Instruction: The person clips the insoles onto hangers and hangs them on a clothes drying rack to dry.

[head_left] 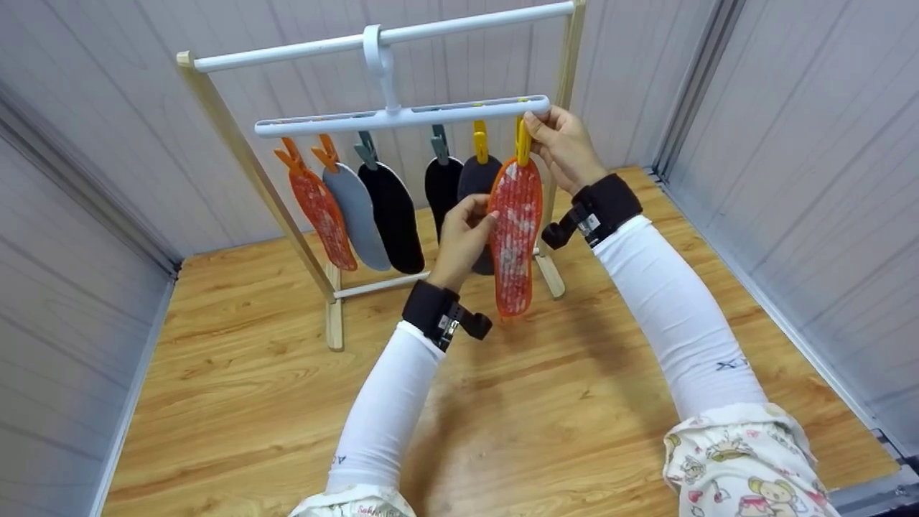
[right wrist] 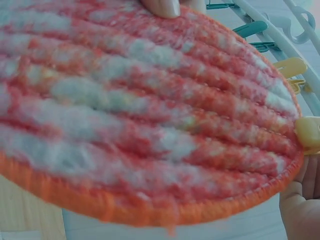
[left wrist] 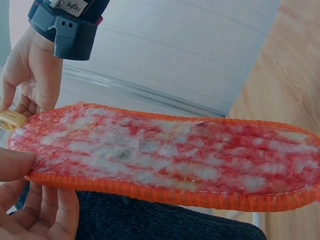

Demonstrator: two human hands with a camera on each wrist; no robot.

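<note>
Setting: small enclosed booth, staged as a laundry-drying corner. Pale grey panelled walls [head_left: 826, 143] close in on three sides beyond the hands; wood-grain floor [head_left: 287, 402] beneath them; wooden-legged drying rack [head_left: 251, 172] with a white clip hanger [head_left: 402, 115] ahead.

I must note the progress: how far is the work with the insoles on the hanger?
Five insoles already hang from clips on the white plastic hanger bar. In hand: the left hand holds the sixth, an orange-rimmed fuzzy red-and-white insole, while the right hand pinches its yellow clip. Whether it is clipped or released remains unsettled.
</note>
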